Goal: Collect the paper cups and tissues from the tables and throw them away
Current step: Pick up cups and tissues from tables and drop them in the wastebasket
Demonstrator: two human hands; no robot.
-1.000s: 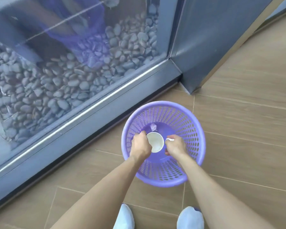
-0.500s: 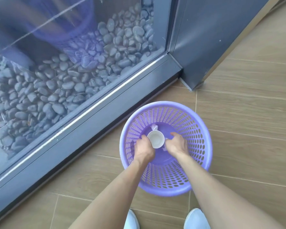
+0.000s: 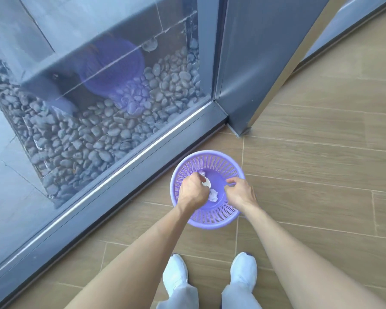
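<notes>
Your left hand (image 3: 193,189) is over the purple basket (image 3: 218,222), with its fingers curled round a white paper cup (image 3: 207,183). You can see only a bit of the cup's rim past your knuckles. The cup is over the basket's opening, above the bottom. It is not down in the basket yet.

Your right hand (image 3: 240,192) is over the right side of the basket. Its fingers are bent and look like they pinch something small and pale, but it is too small to tell what it is. A crumpled tissue (image 3: 213,195) lies on the bottom of the basket. Another pale scrap (image 3: 202,173) lies farther back, just past the cup.

Here is what could go wrong. The cup is light. If you let go while your hand is off to one side, it could hit the rim, bounce and roll on the floor (image 3: 310,166). So let go over the middle.

The basket is light too. It stands on the floor close to the glass wall (image 3: 112,103). If your wrist bumps the rim when you pull your hand out, the basket could tip and spill the tissue.

If there is a thin bit of tissue in your right hand, it could stick to your fingers and come back out with them. Look at both hands before you walk away.
</notes>
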